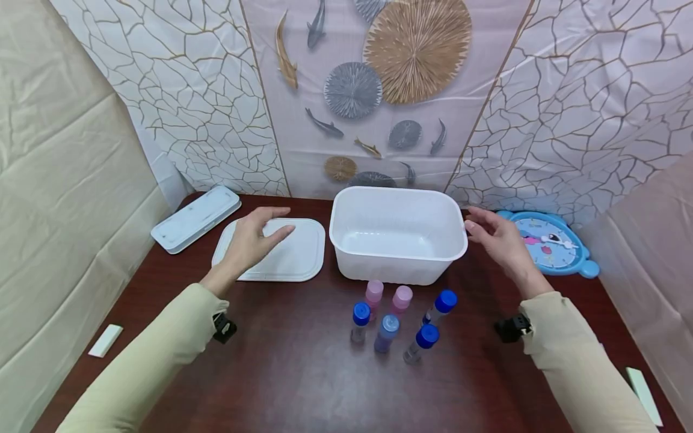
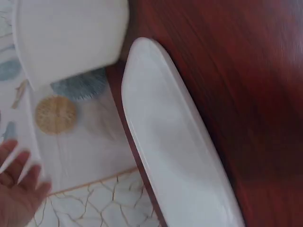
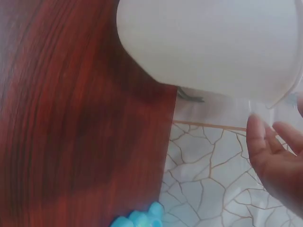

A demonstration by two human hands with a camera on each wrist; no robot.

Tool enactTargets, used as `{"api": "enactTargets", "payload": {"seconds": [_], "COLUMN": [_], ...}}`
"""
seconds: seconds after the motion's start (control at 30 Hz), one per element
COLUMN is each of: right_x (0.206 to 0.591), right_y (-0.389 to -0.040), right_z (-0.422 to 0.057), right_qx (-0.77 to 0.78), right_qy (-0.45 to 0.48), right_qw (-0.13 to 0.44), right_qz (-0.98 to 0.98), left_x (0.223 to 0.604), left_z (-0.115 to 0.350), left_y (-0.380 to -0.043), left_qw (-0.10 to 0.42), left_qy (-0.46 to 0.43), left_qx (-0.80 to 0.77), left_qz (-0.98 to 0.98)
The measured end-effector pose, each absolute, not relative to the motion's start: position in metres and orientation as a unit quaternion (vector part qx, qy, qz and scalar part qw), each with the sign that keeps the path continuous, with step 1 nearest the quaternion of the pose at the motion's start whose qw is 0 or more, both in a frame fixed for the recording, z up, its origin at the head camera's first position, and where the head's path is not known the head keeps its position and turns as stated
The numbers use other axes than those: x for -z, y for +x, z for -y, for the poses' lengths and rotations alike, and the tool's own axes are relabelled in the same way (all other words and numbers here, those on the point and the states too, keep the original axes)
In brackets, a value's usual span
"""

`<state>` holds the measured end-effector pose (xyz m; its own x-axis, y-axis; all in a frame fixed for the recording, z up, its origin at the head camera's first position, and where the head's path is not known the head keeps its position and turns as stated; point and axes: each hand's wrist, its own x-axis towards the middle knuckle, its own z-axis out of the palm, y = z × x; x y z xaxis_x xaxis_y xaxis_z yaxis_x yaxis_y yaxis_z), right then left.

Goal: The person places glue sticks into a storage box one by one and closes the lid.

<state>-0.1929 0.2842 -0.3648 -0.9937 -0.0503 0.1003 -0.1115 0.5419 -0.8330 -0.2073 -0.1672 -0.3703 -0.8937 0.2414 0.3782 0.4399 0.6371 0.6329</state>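
Note:
A white plastic bin [image 1: 397,267] stands upright at the back middle of the table, its inside bare. My right hand [image 1: 498,240] is beside its right end, fingers loosely bent and fingertips right at the rim; in the right wrist view, the hand [image 3: 279,163] shows below the bin's wall [image 3: 208,47]. To the left of the bin lies a flat white lid [image 1: 295,252]. Over this lid hovers my left hand [image 1: 251,237], thumb and fingers spread apart with nothing between them. The left wrist view has the hand [image 2: 19,184] at its edge, off the lid [image 2: 170,137].
In front of the bin stand several small bottles, some with blue caps [image 1: 446,300], two with pink caps [image 1: 402,297]. A pale tin case [image 1: 196,219] lies at back left, a blue clock [image 1: 549,243] at back right. Small white blocks [image 1: 105,340] lie by both side edges.

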Motion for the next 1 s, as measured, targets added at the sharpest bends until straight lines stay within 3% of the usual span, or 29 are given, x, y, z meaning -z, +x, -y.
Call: {"api": "enactTargets", "payload": {"seconds": [0.23,0.4,0.53,1.0], "right_x": [0.369,0.369,0.369,0.371], "right_y": [-0.195,-0.196,-0.198,-0.201], "right_z": [-0.284,-0.285,-0.284,-0.278], "right_qx": [-0.545,-0.55,-0.555,-0.576], "right_qy": [0.026,0.01,0.003,-0.01], "right_qw": [-0.003,-0.014,-0.017,-0.016], "right_qz": [0.838,0.835,0.832,0.817], "left_x": [0.378,0.388,0.396,0.419], "left_z": [0.14,0.117,0.104,0.085], "left_y": [-0.178,-0.158,-0.148,-0.138], "left_qw": [-0.098,-0.206,-0.245,-0.301], "left_qy": [-0.221,-0.281,-0.306,-0.295], "left_qx": [0.617,0.658,0.662,0.686], "left_qz": [0.749,0.668,0.639,0.593]}}
